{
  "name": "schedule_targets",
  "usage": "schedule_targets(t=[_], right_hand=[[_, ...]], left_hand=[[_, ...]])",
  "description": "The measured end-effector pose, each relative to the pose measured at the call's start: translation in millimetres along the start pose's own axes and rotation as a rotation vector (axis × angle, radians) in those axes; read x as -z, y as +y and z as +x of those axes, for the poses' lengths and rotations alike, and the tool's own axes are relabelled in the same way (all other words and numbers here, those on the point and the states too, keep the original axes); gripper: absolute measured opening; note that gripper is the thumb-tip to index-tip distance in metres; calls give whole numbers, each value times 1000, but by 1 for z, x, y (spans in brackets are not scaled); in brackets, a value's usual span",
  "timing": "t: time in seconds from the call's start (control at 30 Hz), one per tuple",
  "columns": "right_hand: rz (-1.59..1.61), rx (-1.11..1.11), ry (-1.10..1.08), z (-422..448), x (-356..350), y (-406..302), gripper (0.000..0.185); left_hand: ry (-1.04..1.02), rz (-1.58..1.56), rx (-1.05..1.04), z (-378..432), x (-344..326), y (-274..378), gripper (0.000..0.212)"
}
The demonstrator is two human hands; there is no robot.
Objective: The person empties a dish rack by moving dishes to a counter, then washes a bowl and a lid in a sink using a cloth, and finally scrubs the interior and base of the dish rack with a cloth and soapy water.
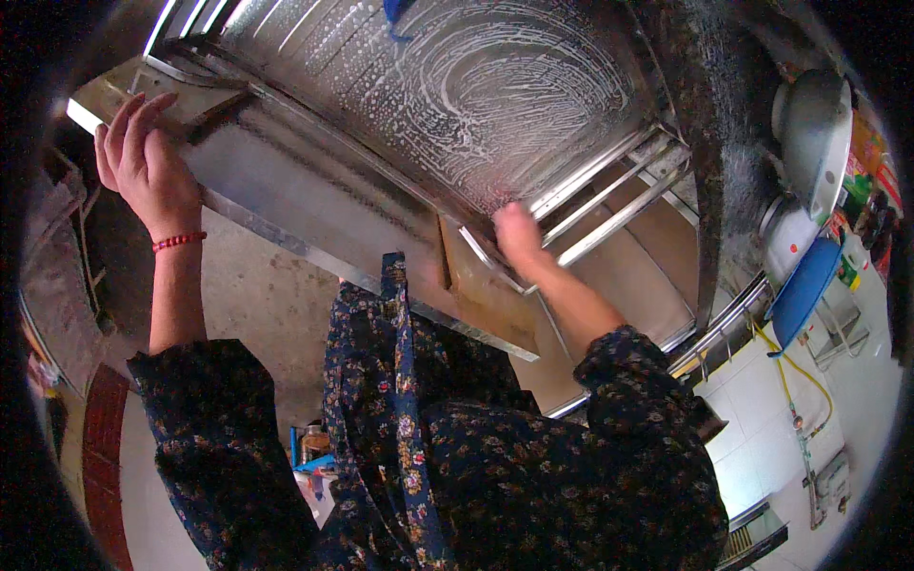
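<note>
My right hand (519, 234), blurred, is at the lower corner of a soapy metal-framed panel (457, 93). White suds mark that panel with round swirls, and drops dot its left part. Whether the hand holds anything is hidden by the blur. My left hand (146, 160), with a red bead bracelet (180, 241) at the wrist, is raised at the left end of a long flat metal ledge (314, 185). Its fingers are apart and no object shows in them. Dark floral sleeves cover both forearms.
Metal bars (607, 189) cross the frame beside my right hand. A blue object (395, 16) lies at the top of the panel. On the right are a large metal pan (817, 143), a blue board (807, 292) and a yellow hose (789, 389) along a white tiled wall (742, 421).
</note>
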State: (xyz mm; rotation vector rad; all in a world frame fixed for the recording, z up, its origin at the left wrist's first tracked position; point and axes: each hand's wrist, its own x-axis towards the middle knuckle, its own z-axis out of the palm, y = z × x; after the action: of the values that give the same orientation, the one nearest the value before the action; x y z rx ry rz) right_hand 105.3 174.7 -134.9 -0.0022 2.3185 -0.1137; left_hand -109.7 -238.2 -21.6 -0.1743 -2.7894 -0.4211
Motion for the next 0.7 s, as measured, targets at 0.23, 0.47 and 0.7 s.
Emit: schedule_targets(t=[0.23,0.47,0.7], right_hand=[[-131,90,143,26,32,49,10],[249,-108,-131,7,-13,5,12],[-315,229,-64,31,27,39,11]], left_hand=[[-13,40,-8,-1,5,-1,30],[-11,-5,74,-3,5,3,30],[-17,-17,54,-4,1,-9,30]])
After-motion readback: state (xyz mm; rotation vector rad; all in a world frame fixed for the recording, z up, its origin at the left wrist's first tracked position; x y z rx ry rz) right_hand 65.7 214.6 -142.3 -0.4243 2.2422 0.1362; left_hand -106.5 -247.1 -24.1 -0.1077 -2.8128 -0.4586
